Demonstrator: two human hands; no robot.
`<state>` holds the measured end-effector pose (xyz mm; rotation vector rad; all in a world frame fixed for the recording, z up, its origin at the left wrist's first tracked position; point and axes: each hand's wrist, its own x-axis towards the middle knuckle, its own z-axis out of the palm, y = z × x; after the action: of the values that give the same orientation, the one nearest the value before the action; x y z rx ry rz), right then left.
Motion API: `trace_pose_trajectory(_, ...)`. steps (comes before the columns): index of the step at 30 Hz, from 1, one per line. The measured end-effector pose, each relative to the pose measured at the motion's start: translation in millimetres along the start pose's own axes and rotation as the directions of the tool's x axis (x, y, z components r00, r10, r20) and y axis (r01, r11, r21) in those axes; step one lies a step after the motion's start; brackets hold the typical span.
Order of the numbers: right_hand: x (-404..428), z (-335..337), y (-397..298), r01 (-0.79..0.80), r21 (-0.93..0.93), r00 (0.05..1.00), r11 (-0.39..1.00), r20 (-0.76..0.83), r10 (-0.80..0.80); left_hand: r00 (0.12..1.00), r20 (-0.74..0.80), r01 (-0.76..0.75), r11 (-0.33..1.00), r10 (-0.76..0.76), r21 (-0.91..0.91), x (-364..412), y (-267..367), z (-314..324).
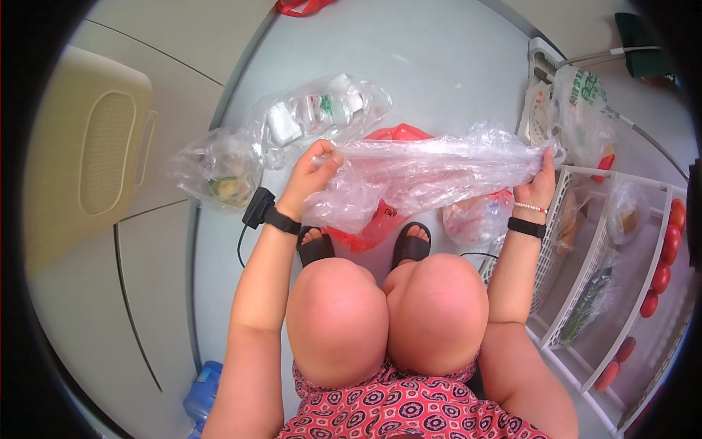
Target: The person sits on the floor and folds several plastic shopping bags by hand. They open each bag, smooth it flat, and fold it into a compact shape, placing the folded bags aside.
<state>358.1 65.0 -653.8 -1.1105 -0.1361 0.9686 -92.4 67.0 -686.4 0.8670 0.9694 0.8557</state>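
Note:
A clear plastic bag (pixel 439 164) is stretched sideways above the floor. My left hand (pixel 313 174) is closed on its left end, and my right hand (pixel 537 184) grips its right end. Beneath the stretched film lies a red plastic bag (pixel 364 236), partly covered by it. A clear bag with white packets (pixel 323 112) lies beyond my left hand. Nearer that hand, to its left, is a clear bag with green and yellowish contents (pixel 227 186). Below my right hand another clear bag (pixel 477 219) with red and white in it rests on the floor.
On the right stands a white rack (pixel 587 225) holding red tomatoes (pixel 670 241) and bagged green vegetables (pixel 589 307). Plastic bags (pixel 584 104) hang above it. A cream plastic container (pixel 107 153) is at the left, a blue water bottle (pixel 203 389) at lower left. My sandalled feet are below the bag.

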Motion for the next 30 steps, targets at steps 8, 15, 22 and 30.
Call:
trace_pose_trajectory(8, -20, 15, -9, 0.050, -0.089, 0.999, 0.995, 0.024, -0.048, 0.991, -0.120, -0.083, 0.965, 0.054, -0.249, -4, -2, 4)
trace_pose_trajectory(15, -52, 24, 5, -0.371, -0.109, 0.794, 0.922, 0.478, 0.376, 0.976, -0.212, -0.113, 0.958, 0.057, -0.264, -4, -4, 2)
trace_pose_trajectory(22, -34, 0, 47, -0.204, -0.549, 0.795, 0.811, 0.391, 0.464, 0.990, -0.144, -0.054, 0.947, 0.009, -0.316, -3, -13, -14)
trace_pose_trajectory(30, -11, -10, 36, -0.330, -0.163, 0.929, 0.930, 0.118, 0.350, 0.977, -0.179, 0.003, 0.847, -0.116, -0.532, -6, -6, 0)
